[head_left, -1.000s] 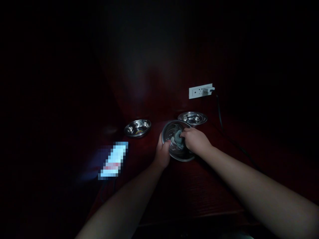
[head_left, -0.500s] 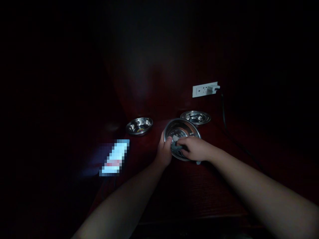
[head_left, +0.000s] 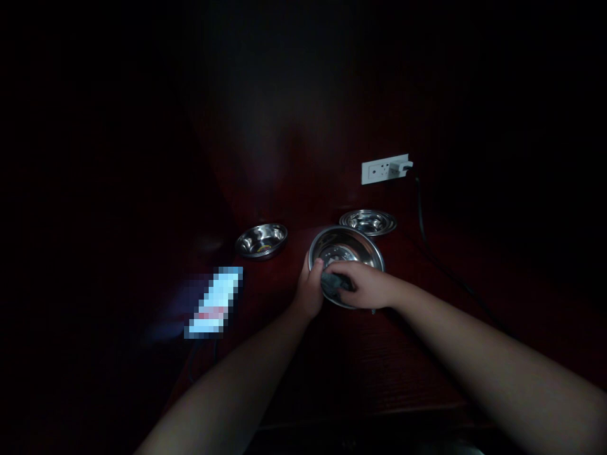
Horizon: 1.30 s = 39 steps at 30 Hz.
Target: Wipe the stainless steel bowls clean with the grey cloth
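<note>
A shiny steel bowl (head_left: 365, 246) is tilted toward me at the middle of the dark red table. My left hand (head_left: 310, 289) grips its left side, thumb over the rim and fingers behind it. Inside the bowl, my right hand (head_left: 363, 283) presses a greyish cloth (head_left: 334, 284) against the lower left wall. Most of the cloth is hidden under the fingers. Pale marks show on the bowl's inner bottom.
Another steel bowl (head_left: 262, 241) with a yellow sticker stands at the back left. Behind the held bowl is a steel dish (head_left: 368, 221). A blurred-out lit screen (head_left: 215, 303) lies left. A wall socket (head_left: 385, 169) has a plug with a black cable (head_left: 439, 262) trailing right.
My right hand has moved with the cloth from the bowl's right inner part down to its lower left wall. My left hand keeps its hold on the rim.
</note>
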Available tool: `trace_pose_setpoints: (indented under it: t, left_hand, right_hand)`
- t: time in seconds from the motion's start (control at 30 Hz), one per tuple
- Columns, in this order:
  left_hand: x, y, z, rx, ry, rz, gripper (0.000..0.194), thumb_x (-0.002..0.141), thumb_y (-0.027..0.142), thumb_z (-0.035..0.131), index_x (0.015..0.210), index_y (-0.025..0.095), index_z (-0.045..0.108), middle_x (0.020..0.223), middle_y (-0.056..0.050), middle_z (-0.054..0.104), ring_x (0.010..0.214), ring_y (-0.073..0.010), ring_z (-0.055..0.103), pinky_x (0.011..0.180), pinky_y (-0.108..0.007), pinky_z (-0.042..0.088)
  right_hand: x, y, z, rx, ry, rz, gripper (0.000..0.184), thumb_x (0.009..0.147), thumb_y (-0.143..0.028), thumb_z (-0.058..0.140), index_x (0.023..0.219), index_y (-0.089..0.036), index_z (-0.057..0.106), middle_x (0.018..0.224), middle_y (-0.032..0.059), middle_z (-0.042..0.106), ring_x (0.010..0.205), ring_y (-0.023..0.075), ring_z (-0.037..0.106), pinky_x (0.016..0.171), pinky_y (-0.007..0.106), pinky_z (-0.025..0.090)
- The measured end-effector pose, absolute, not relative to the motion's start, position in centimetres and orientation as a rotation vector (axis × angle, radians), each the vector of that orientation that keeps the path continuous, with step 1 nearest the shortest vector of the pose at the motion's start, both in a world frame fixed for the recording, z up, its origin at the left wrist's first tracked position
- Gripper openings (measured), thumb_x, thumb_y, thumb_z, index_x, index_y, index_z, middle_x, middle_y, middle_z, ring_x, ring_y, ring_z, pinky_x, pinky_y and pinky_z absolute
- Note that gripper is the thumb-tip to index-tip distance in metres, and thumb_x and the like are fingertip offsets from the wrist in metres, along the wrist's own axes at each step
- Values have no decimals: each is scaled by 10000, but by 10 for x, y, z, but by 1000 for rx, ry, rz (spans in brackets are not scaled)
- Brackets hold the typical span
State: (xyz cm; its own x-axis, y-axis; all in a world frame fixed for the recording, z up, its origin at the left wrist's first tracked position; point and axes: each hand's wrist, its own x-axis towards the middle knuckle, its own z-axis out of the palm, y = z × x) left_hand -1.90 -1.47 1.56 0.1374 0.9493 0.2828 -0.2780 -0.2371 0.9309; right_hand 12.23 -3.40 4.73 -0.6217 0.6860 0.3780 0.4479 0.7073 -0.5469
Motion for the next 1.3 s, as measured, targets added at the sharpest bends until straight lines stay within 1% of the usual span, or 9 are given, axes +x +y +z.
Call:
trace_pose_setpoints:
  t: [0.1, 0.3, 0.5, 0.63, 0.73, 0.87, 1.07, 1.2, 1.3]
  left_hand:
    - [-18, -17, 17, 1256, 747, 1350, 333, 824, 378, 450, 1025, 138, 565, 1112, -82, 619, 1054, -205, 555, 960, -335, 368]
    - [-19, -19, 16, 1268, 737, 1284, 384, 809, 431, 471, 1034, 138, 573, 1080, -89, 631, 1122, -222, 511, 982, -349, 347]
    - [-18, -21, 16, 1247, 694, 1238, 409, 799, 468, 478, 1010, 134, 586, 1127, -99, 611, 1158, -232, 482, 995, -353, 336]
    - [-18, -21, 15, 1234, 653, 1154, 456, 802, 504, 456, 1039, 135, 583, 1126, -101, 609, 1204, -244, 438, 1011, -375, 319]
    - [-18, -23, 14, 1228, 641, 1132, 477, 797, 517, 459, 1086, 151, 564, 1187, -99, 576, 1226, -252, 414, 1015, -383, 314]
    - [-17, -26, 16, 1236, 633, 1121, 448, 801, 476, 481, 1116, 162, 538, 1249, -92, 536, 1215, -251, 425, 1002, -375, 329]
    - [-17, -27, 18, 1216, 675, 1170, 348, 782, 326, 515, 1070, 134, 553, 1085, -91, 624, 1108, -254, 510, 962, -380, 360]
    - [-19, -24, 15, 1199, 723, 1193, 408, 738, 262, 521, 1132, 154, 517, 997, -73, 646, 1007, -246, 559, 918, -393, 395]
    - [-21, -22, 14, 1217, 719, 1224, 449, 721, 225, 510, 1166, 169, 487, 1003, -63, 640, 992, -231, 561, 911, -377, 402]
  right_hand:
    - [121, -34, 47, -866, -2295, 548, 230, 675, -90, 514, 889, -157, 565, 842, 32, 604, 761, 146, 545, 711, 276, 431]
    - [120, -33, 44, -886, -2251, 485, 235, 670, -79, 531, 890, -159, 556, 847, 33, 596, 794, 154, 547, 737, 285, 427]
    - [120, -31, 41, -909, -2249, 323, 193, 692, -99, 541, 871, -169, 539, 850, 43, 588, 813, 171, 536, 752, 308, 412]
    - [118, -32, 43, -952, -2209, 216, 168, 706, -102, 531, 857, -173, 516, 823, 39, 569, 799, 171, 522, 738, 297, 407]
    - [117, -33, 46, -981, -2181, 145, 182, 718, -88, 512, 874, -181, 510, 860, 41, 564, 827, 173, 517, 750, 290, 406]
    - [119, -31, 49, -1119, -2131, -27, 179, 749, -104, 497, 908, -183, 522, 913, 56, 563, 860, 187, 507, 766, 297, 404]
    - [127, -23, 52, -1429, -2103, -345, 211, 776, -111, 472, 946, -178, 578, 965, 90, 572, 906, 227, 470, 801, 327, 371]
    - [127, -21, 53, -1573, -2121, -436, 241, 796, -122, 448, 960, -178, 615, 963, 112, 573, 906, 245, 449, 800, 351, 353]
    - [127, -21, 53, -1611, -2147, -450, 240, 794, -125, 453, 938, -172, 639, 973, 118, 576, 914, 246, 444, 798, 354, 346]
